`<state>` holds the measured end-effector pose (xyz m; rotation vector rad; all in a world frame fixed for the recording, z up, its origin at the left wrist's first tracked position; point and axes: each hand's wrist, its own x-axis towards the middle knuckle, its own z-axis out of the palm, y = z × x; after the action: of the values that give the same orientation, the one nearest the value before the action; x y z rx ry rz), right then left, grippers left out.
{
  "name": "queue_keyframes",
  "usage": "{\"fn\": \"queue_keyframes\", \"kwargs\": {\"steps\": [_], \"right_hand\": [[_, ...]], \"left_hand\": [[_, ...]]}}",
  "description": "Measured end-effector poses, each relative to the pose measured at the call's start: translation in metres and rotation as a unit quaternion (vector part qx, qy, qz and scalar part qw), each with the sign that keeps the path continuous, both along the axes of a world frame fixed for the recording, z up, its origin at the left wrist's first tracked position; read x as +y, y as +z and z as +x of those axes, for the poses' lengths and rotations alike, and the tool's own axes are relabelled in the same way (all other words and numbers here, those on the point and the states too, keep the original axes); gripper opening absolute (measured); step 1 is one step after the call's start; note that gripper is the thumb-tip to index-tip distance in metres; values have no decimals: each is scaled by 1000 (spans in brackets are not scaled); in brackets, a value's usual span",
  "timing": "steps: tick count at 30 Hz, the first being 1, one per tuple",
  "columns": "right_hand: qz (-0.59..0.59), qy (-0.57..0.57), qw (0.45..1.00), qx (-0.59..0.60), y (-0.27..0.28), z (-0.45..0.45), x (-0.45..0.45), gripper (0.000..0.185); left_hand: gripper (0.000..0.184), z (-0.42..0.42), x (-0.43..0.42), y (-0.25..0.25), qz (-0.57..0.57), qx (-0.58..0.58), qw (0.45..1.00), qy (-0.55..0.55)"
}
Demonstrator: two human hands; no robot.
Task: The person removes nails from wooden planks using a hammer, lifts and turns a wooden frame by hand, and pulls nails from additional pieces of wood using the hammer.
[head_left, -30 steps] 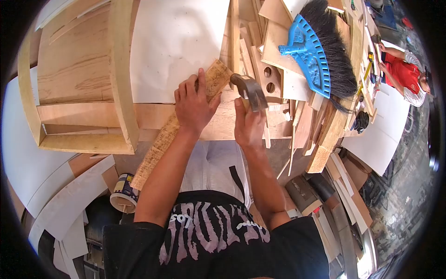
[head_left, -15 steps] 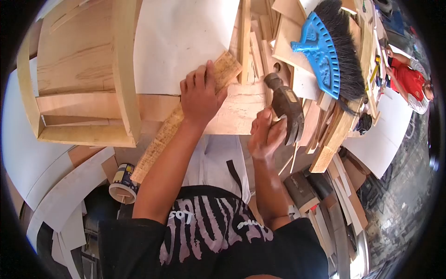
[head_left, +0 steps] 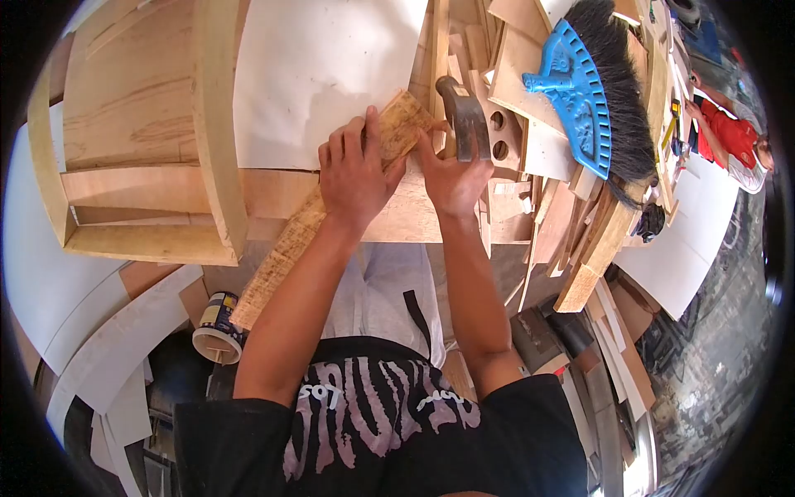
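A rough wooden board [head_left: 281, 257] slants across the bench edge, its lower end jutting out toward me. My left hand [head_left: 356, 170] is closed over its upper part and holds it against the bench. My right hand [head_left: 457, 180] grips a claw hammer [head_left: 470, 124] close beneath its head, with the claw pointing down toward me. The thumb and a finger of that hand reach to the right edge of the board's upper end. Most of the hammer's handle is hidden by the hand.
On the left stands a wooden frame [head_left: 217, 141] beside a white panel [head_left: 323, 74]. A blue broom head [head_left: 571, 103] lies on wood offcuts at the right. Below the bench is a paint bucket [head_left: 217, 331]. A person in a red top [head_left: 729, 132] works at far right.
My right hand has moved left and up with the hammer, now touching the board's end. The hammer head has turned more upright. My left hand and the board have barely moved.
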<state>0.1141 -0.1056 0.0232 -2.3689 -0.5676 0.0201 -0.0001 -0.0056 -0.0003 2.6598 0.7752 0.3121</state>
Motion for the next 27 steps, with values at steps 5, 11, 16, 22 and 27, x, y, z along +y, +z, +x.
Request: {"fn": "queue_keyframes", "kwargs": {"steps": [5,11,16,22,27], "right_hand": [[-38,44,992,-113,-26,6,-1,46],[9,64,998,-26,-3,7,5,39],[-16,64,997,-28,-5,10,2,42],[-17,84,996,-36,-8,13,-5,44],[-29,81,995,-43,-18,10,-12,47]], "left_hand": [[82,1,1,1,-23,5,1000,4],[80,1,1,2,-18,10,1000,4],[80,2,2,2,-22,5,1000,0],[88,-1,1,-1,-36,1,999,-7],[85,0,3,5,-15,13,1000,-12]]}}
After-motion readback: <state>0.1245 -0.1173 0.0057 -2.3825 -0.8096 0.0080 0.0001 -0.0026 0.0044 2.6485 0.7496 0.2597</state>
